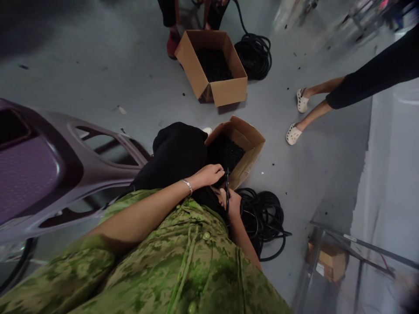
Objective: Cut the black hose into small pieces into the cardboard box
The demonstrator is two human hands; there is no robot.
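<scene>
My left hand, with a silver bracelet at the wrist, is closed in a pinch over the near cardboard box. What its fingertips hold, if anything, is too small to make out. My right hand is wrapped round a thin black tube, which stands up past the fingers close to my left fingertips. Many small black pieces lie inside the near box. Beside my right forearm, a loose coil of black tubing rests on the floor.
Farther off, an open cardboard box holds more black pieces, beside another black coil and a co-worker's legs. Someone in white clogs stands right. A purple-grey chair is left; a metal frame with a small box stands lower right.
</scene>
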